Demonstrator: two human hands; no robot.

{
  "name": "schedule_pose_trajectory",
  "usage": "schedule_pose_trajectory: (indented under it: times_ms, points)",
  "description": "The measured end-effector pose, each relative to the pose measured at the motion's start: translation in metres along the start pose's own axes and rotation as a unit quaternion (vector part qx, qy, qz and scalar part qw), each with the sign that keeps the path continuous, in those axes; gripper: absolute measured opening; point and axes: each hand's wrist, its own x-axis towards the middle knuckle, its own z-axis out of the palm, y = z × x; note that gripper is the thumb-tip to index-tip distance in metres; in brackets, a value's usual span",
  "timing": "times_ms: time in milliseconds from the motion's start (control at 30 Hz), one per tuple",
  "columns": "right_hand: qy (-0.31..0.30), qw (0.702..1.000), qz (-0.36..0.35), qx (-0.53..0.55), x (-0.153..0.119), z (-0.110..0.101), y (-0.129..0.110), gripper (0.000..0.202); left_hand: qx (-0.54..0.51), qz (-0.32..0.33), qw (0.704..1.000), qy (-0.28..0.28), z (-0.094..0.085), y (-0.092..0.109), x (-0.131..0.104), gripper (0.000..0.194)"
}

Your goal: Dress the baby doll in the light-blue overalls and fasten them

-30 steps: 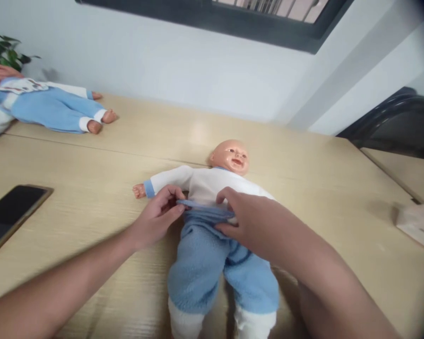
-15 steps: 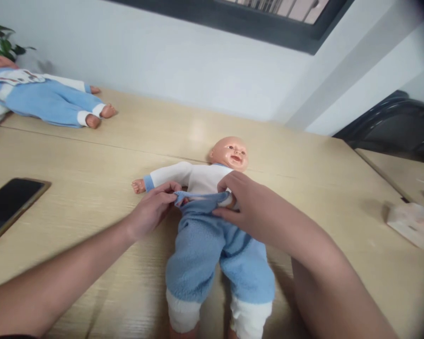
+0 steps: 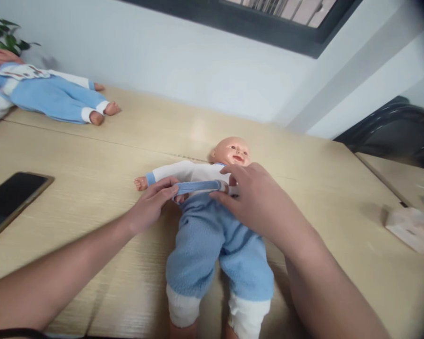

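Observation:
A baby doll (image 3: pixel 229 150) lies on its back in a white top (image 3: pixel 187 170) with blue cuffs and fuzzy blue trousers (image 3: pixel 199 230) with white leg ends. My left hand (image 3: pixel 159 195) pinches one side of the trousers' waistband (image 3: pixel 198 186), which is stretched across the doll's belly. At the other side of the band is my right hand (image 3: pixel 240 188), its thumb and forefinger curled close to the edge of the cloth. Its other fingers are partly hidden, and it covers the doll's arm on that side.
A second doll (image 3: pixel 56 99) in blue trousers lies at the back left of the wooden table (image 3: pixel 127 136). A phone (image 3: pixel 12 202) rests at the left, and a whitish box (image 3: pixel 413 228) at the right. Behind are a plant (image 3: pixel 7 37) and dark chairs (image 3: pixel 392 127).
The waistband has been drawn up higher over the belly and now looks flatter and wider. Both my hands have shifted slightly toward the doll's head.

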Motion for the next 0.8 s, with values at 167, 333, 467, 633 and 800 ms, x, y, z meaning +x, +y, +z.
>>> schedule_pose_trajectory:
  times_ms: [167, 333, 467, 633, 800]
  points:
    - [-0.063, 0.994, 0.008, 0.091, 0.004, -0.005, 0.005, 0.029, 0.013, 0.011, 1.0, 0.012, -0.002, -0.003, 0.0, 0.021]
    - [-0.12, 0.981, 0.04, 0.146, 0.0, -0.01, 0.004, 0.036, 0.122, 0.011, 0.99, 0.072, 0.005, 0.003, -0.004, 0.017]
    - [-0.11, 0.985, 0.012, 0.132, -0.006, -0.012, -0.003, 0.032, 0.202, 0.089, 0.96, 0.172, 0.014, 0.006, -0.007, 0.012]
    - [-0.075, 0.989, -0.038, 0.125, -0.006, -0.012, -0.012, 0.019, 0.225, 0.127, 0.943, 0.211, 0.018, 0.005, -0.009, 0.018]
    - [-0.035, 0.986, -0.114, 0.118, -0.001, -0.012, -0.008, 0.021, 0.284, 0.104, 0.929, 0.216, 0.016, 0.005, -0.009, 0.018]
